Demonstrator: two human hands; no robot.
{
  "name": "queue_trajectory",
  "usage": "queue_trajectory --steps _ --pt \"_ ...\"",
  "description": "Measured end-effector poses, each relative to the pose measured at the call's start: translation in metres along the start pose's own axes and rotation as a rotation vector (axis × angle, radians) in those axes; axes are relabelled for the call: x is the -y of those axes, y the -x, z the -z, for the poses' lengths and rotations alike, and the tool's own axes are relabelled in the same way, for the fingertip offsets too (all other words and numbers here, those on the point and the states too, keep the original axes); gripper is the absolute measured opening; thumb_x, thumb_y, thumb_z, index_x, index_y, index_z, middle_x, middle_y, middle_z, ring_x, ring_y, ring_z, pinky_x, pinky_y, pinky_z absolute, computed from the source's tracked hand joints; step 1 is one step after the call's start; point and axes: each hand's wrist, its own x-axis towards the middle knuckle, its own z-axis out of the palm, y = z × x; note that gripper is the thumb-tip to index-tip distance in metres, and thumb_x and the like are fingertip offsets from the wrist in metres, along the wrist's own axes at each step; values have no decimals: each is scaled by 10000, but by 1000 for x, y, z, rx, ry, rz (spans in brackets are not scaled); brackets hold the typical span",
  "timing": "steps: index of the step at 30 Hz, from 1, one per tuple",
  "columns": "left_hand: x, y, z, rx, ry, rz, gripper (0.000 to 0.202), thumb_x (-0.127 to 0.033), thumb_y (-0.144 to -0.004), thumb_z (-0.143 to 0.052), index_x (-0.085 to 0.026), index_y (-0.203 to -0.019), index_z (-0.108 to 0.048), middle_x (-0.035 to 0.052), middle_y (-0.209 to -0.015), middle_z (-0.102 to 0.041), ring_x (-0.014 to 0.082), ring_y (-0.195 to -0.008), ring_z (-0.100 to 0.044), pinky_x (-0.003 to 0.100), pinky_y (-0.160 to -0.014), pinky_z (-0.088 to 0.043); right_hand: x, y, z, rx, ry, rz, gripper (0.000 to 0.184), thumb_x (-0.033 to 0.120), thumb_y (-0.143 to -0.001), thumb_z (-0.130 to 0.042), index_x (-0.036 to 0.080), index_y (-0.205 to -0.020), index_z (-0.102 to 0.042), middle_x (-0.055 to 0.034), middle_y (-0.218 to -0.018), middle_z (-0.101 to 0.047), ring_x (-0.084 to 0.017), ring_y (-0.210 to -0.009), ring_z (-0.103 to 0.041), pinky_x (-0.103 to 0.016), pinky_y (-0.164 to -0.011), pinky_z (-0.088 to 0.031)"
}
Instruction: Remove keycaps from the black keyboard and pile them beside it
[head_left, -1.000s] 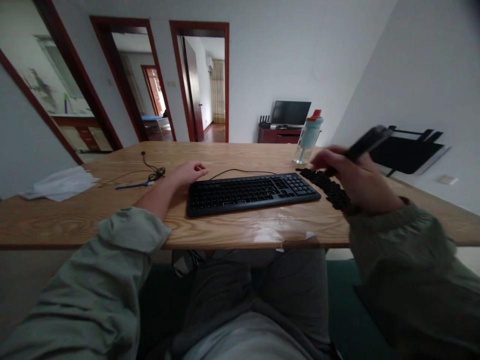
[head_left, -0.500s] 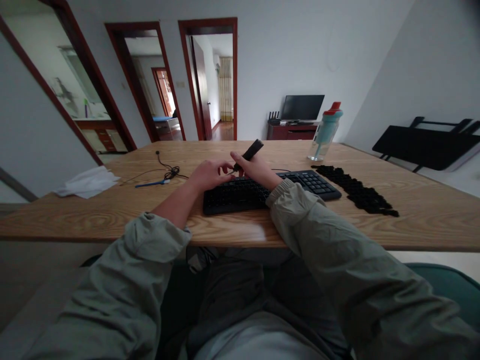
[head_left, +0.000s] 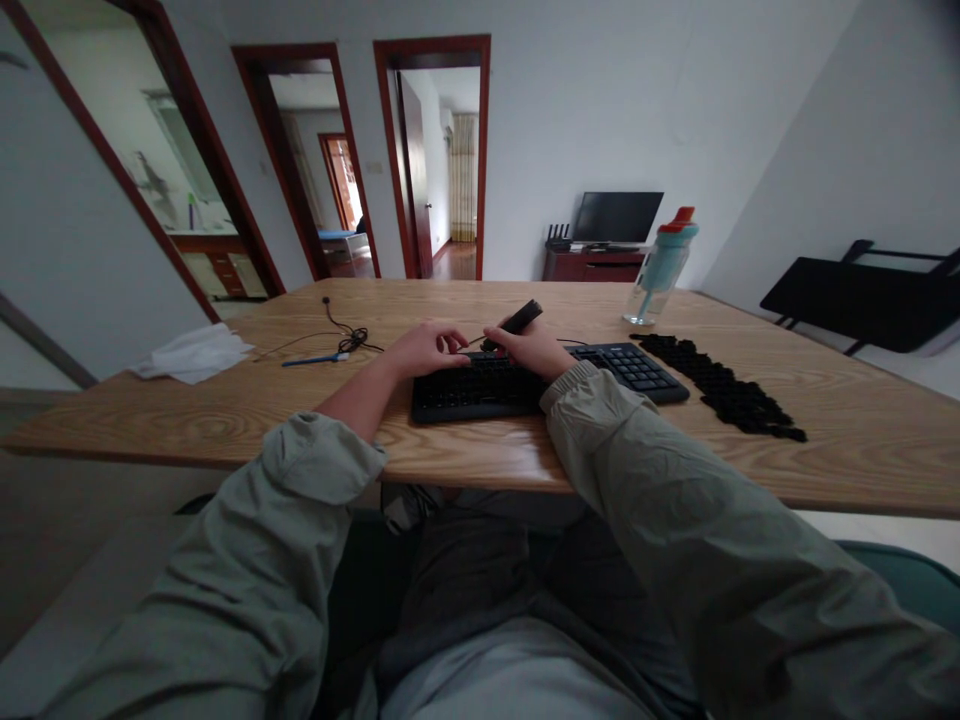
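My right hand [head_left: 531,347] is closed around the black handle of a screwdriver [head_left: 521,317], which slants up to the right. Its thin shaft points down to the left, toward the fingertips of my left hand [head_left: 429,350]. That hand is curled, thumb and fingers close together at the shaft's tip; what they pinch, if anything, is too small to make out. Both hands are over a black keyboard [head_left: 472,400], and my right hand and sleeve cover its middle. To its right lies a long patch of small black pieces [head_left: 712,385] that look like loose keycaps.
A clear bottle with a red lid [head_left: 660,268] stands behind the keycaps on the wooden table [head_left: 247,420]. Left of the keyboard are a blue brush-like stick [head_left: 311,359], a coiled black cable [head_left: 354,338] and crumpled white tissue [head_left: 193,352].
The screwdriver's handle has tipped lower, and my right hand has turned with it. My left fingers stay near its tip. The whole view has shifted slightly.
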Motion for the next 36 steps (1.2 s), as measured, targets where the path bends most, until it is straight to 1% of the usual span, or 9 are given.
queue_trajectory --steps 3,6,11,16,20,24,27,30,36 --pt "1 1 1 53 2 -3 307 -387 -765 -720 -167 -977 -750 46 -835 -722 160 -719 -613 271 -656 -470 -3 -1 -1 7 38 9 328 479 -847 -635 166 -751 -635 -3 -594 -613 -101 -475 -487 -239 -456 -378" --pt "4 0 -1 103 -3 -27 254 -351 -786 -695 -178 -959 -764 42 -848 -736 161 -737 -621 278 -687 -472 -5 -1 -2 2 41 8 321 471 -846 -638 165 -750 -637 -3 -598 -616 -100 -472 -485 -241 -459 -379" --pt "7 -3 -5 135 -48 -53 214 -313 -804 -674 -187 -942 -780 39 -846 -742 160 -742 -621 279 -702 -466 -5 0 -3 21 48 28 291 455 -855 -623 172 -790 -636 6 -601 -609 -106 -476 -481 -251 -472 -382" --pt "6 -4 -6 136 -117 -111 161 -267 -798 -672 -191 -875 -791 49 -828 -731 162 -742 -627 269 -694 -451 0 4 -5 13 171 113 246 420 -848 -620 192 -761 -593 8 -615 -594 -131 -560 -516 -278 -575 -420" --pt "4 -4 -7 149 -176 -138 159 -261 -802 -654 -191 -860 -785 48 -837 -736 157 -747 -625 265 -696 -452 7 11 -6 -13 247 194 227 408 -831 -635 197 -772 -574 6 -672 -589 -145 -641 -520 -289 -632 -412" --pt "5 -5 -7 146 -148 -57 148 -288 -778 -678 -191 -848 -766 30 -794 -733 156 -710 -619 261 -645 -443 11 17 -8 15 287 268 221 404 -841 -620 205 -775 -551 4 -696 -571 -151 -669 -507 -292 -639 -390" --pt "5 -7 -6 94 -162 19 190 -363 -734 -736 -187 -805 -739 14 -744 -710 157 -673 -597 261 -600 -412 11 18 -10 23 295 289 218 397 -849 -611 210 -765 -537 -3 -713 -578 -156 -673 -503 -295 -637 -383" --pt "4 -9 -4 64 -195 46 245 -400 -690 -780 -184 -789 -719 9 -730 -690 161 -670 -580 266 -595 -391 11 18 -12 32 313 304 212 388 -855 -608 209 -770 -533 -7 -711 -580 -158 -668 -501 -294 -628 -373" --pt "-1 -9 -1 56 -226 49 238 -367 -682 -803 -183 -810 -720 28 -787 -700 170 -692 -580 277 -636 -386 17 26 -14 51 446 304 221 418 -881 -594 212 -840 -527 -23 -713 -589 -170 -661 -511 -299 -611 -345"
